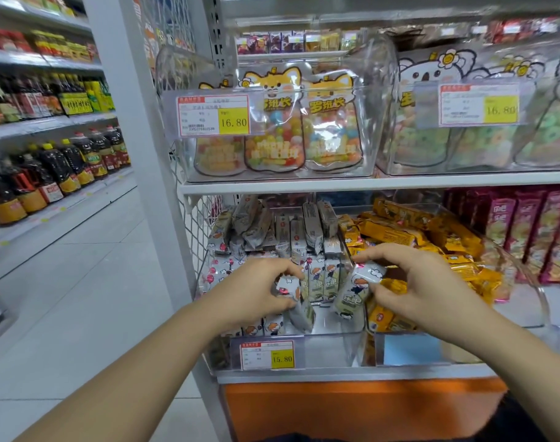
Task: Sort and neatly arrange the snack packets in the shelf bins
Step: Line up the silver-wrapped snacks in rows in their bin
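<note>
1. Seen from the person's head, both bare forearms reach into the grey bin (331, 347), a clear bin of grey snack packets on the lower shelf, with a price tag (267, 355) on its front
2. The left hand (256, 291) has fingers and thumb curled round the left packet (299, 311), low at the bin's front left
3. The right hand (428, 282) pinches the right packet (356, 290) between thumb and fingertips, at the bin's right wall, just beside the orange packets (396, 232) in the next bin
4. Each hand likely grips one packet so it can be stood into the row (323, 277) of upright packets between the hands
5. The left packet's long axis is near upright, its lower end slanting right
6. The right packet's printed face is towards the camera; it leans, its top end up and right
7. Further back, grey packets (253, 218) lean in several directions, likely not yet tidied
</note>
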A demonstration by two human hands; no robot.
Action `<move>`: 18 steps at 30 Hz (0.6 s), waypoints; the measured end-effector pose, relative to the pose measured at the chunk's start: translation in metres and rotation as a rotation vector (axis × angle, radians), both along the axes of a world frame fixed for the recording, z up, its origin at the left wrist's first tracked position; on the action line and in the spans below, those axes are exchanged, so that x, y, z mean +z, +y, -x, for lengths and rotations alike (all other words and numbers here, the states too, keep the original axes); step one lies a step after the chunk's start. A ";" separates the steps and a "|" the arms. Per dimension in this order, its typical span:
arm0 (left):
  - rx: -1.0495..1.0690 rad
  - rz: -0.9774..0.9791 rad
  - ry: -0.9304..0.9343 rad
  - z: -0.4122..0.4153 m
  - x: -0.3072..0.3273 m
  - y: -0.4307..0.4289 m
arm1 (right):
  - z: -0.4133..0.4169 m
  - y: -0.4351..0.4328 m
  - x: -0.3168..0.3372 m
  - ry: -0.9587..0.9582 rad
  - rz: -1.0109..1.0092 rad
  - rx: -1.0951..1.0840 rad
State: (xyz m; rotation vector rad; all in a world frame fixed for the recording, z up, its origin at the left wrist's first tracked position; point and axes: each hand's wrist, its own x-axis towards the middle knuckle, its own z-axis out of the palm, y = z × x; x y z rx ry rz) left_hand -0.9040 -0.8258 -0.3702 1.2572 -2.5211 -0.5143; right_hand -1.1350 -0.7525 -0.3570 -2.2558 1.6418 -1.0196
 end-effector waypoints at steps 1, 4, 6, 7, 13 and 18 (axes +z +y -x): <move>-0.025 -0.026 -0.020 0.000 0.000 0.000 | -0.003 -0.001 0.002 0.012 -0.023 0.013; -0.118 -0.064 -0.072 0.004 -0.004 0.002 | -0.015 -0.004 0.003 0.069 -0.099 0.066; -0.178 -0.050 -0.102 0.007 -0.010 0.003 | -0.021 -0.007 -0.001 0.080 -0.146 0.090; -0.199 -0.045 -0.108 0.008 -0.014 0.004 | -0.023 -0.008 -0.004 0.079 -0.159 0.094; -0.204 0.017 -0.147 0.011 -0.031 0.011 | -0.036 -0.015 -0.022 0.098 -0.274 0.129; -0.079 -0.039 -0.029 0.009 -0.027 0.004 | -0.039 -0.025 -0.030 0.043 -0.362 0.127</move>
